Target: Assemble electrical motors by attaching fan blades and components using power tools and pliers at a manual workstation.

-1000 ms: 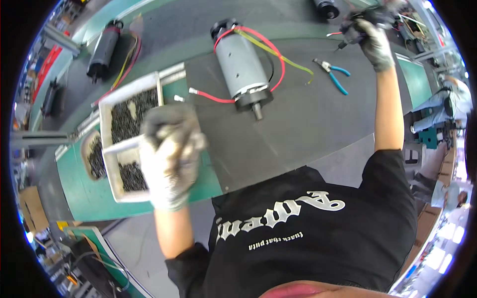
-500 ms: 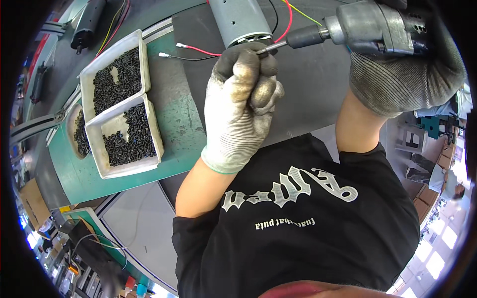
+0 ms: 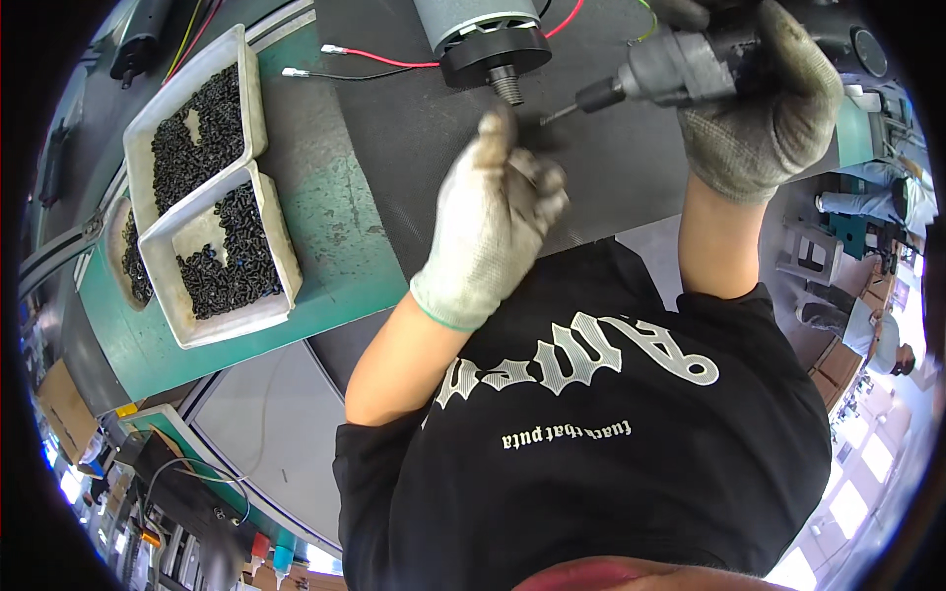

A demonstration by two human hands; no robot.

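In a stained grey work glove, my right hand (image 3: 764,128) grips a power screwdriver (image 3: 675,71) with a grey metal head, its thin bit pointing left. My left hand (image 3: 498,212), in a white glove with dark fingertips, is just left of and below the bit tip. Its fingers are curled and partly blurred; whatever they may hold cannot be made out. Beyond that hand lies a grey cylindrical electric motor (image 3: 471,14), with a black end piece and a ridged metal shaft toward me. Red and black wires (image 3: 394,67) with pale connectors run out to its left.
Two white trays of small black screws, a far one (image 3: 254,108) and a near one (image 3: 292,258), stand on the green bench (image 3: 340,202). Beside them is a round dish (image 3: 126,281). A dark mat (image 3: 384,118) lies under the motor. Another motor (image 3: 141,37) lies far left.
The screwdriver bit has come away from my left fingers, and the right hand has shifted down and left. The motor's black end piece and shaft now show. The whole view has shifted slightly.
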